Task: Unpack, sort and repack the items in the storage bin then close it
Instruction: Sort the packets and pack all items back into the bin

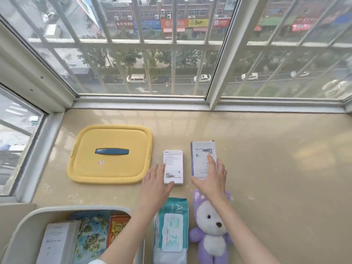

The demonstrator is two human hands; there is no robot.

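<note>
Left hand [156,185]: your fingers lie straight along the near-left edge of the small white printed carton [173,164], thumb touching its near end, clasping nothing. Right hand [211,178]: spread flat on the taller white carton with a purple edge [202,153], forefinger stretched up its face. Both cartons lie barcode side up on the beige stone sill [266,168], side by side but apart; you are likely squaring them into a row of like items. Nearer you: teal-and-white soft pack of wipes [171,231]; purple-and-white plush fox [209,229] just beside it. Yellow rounded plastic lid with blue handle [110,153]: set aside to the left, off the bin. Cream storage bin [57,209]: lower left, open, partly unpacked, holding a white box [57,242], a map-printed item [91,235] and an orange item [118,225].
</note>
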